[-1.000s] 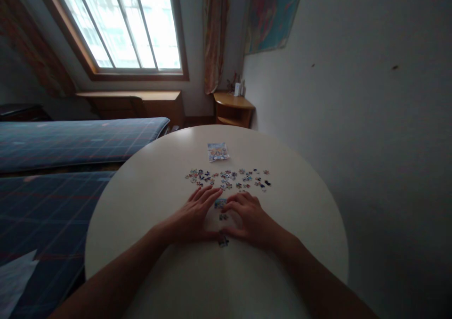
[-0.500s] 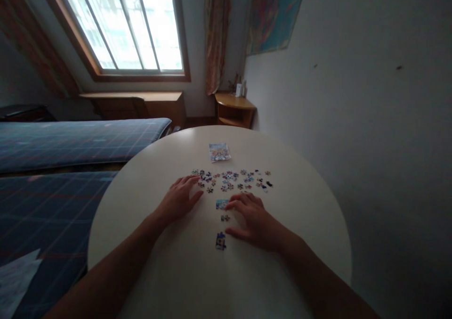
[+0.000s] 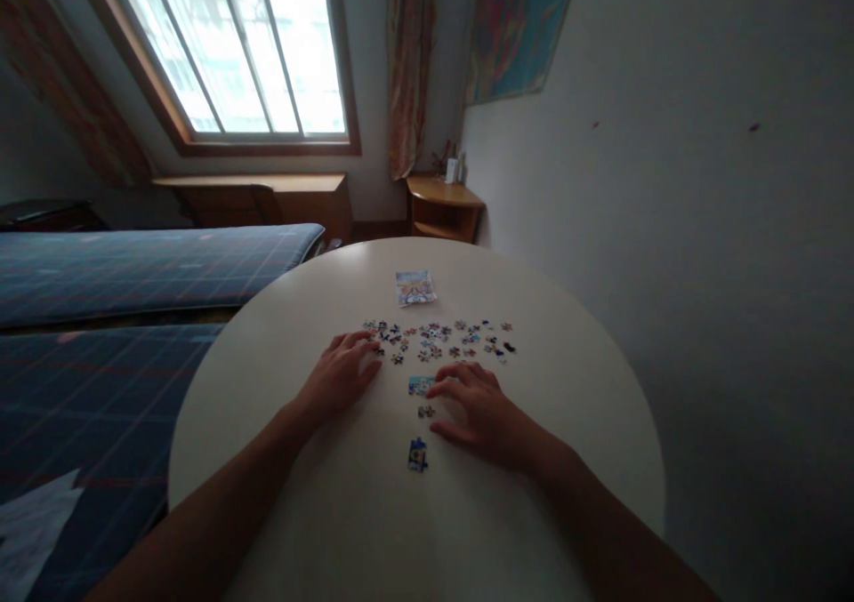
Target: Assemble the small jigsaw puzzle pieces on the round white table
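Several small jigsaw pieces (image 3: 440, 340) lie scattered in a row across the round white table (image 3: 587, 380). My left hand (image 3: 340, 375) rests palm down at the left end of that row, fingers stretched out and touching the nearest pieces. My right hand (image 3: 477, 411) lies flat on the table, fingers curved, fingertips against a small joined blue section (image 3: 419, 385). A tiny loose piece (image 3: 424, 412) sits beside my right thumb. Another joined blue bit (image 3: 417, 454) lies nearer to me. A small picture card (image 3: 414, 287) lies beyond the pieces.
A bed with blue checked covers (image 3: 100, 335) runs along the left of the table. A bare wall (image 3: 700, 228) stands close on the right. A wooden corner shelf (image 3: 444, 204) and a window (image 3: 227, 51) are at the back.
My left hand has moved away from the right hand, up and left to the end of the row of pieces. The near blue bit is now uncovered. My right hand stays put.
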Demonstrator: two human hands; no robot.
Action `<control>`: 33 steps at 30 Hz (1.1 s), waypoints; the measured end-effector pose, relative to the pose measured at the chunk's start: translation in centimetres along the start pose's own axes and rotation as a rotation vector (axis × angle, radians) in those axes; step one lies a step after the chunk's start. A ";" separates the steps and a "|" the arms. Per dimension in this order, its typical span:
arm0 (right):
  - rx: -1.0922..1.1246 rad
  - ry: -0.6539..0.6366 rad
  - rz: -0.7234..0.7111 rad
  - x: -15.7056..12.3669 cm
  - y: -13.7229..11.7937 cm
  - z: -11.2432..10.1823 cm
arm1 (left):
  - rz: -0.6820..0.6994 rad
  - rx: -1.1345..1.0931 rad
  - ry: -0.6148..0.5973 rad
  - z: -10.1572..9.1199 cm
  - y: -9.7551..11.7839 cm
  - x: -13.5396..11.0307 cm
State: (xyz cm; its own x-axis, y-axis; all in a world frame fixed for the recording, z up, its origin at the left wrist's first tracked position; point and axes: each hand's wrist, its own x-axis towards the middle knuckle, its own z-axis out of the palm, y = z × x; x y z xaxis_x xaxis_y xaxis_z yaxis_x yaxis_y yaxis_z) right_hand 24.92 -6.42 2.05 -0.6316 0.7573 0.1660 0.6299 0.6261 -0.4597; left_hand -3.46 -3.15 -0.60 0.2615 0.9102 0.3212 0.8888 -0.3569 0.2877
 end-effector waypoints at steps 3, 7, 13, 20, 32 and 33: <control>-0.013 -0.003 0.002 0.1 0.1 0.2 | -0.041 0.007 0.037 -0.2 0.2 0.1; -0.023 -0.010 -0.001 0.2 -0.2 0.1 | -0.098 0.026 0.075 -0.3 0.3 0.1; -0.018 -0.003 0.002 0.4 -0.4 0.3 | -0.134 0.034 0.066 -0.4 0.3 0.0; 0.001 0.022 0.000 0.5 -0.3 0.6 | -0.131 -0.004 0.055 -0.5 0.2 0.0; -0.008 0.028 -0.002 0.6 -0.3 0.7 | 0.085 -0.065 0.034 1.0 2.0 0.5; -0.004 0.033 -0.007 0.6 -0.3 0.7 | 0.093 -0.065 0.036 1.1 2.2 0.5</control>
State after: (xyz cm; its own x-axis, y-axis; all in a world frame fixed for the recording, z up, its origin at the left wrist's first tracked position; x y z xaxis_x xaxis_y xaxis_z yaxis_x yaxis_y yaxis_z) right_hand 24.00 -6.29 1.65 -0.6210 0.7585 0.1976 0.6274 0.6321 -0.4548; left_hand -0.97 -3.22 -0.84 0.3271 0.8647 0.3811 0.8347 -0.4534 0.3125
